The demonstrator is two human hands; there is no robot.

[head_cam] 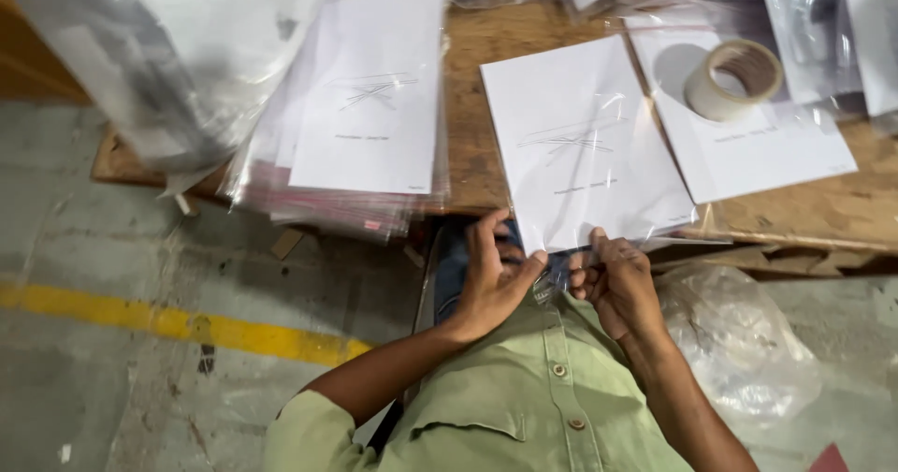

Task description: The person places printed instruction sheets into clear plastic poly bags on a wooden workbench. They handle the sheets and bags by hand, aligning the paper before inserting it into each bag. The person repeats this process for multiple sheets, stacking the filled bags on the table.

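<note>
The clear sleeve with a white sheet inside (585, 145) lies at the near edge of the wooden bench (477, 107). Both hands pinch its lower edge: the left hand (491, 280) by thumb and fingers, the right hand (617, 280) likewise, each grip closed on it. A tape roll (734, 79) sits beyond; a stack of filled sleeves (360, 107) lies left.

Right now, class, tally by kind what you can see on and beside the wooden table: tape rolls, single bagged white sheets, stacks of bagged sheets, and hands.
Tape roll: 1
Single bagged white sheets: 2, one held, one under the tape
Stack of bagged sheets: 1
Hands: 2, left hand, right hand
Total: 6
</note>
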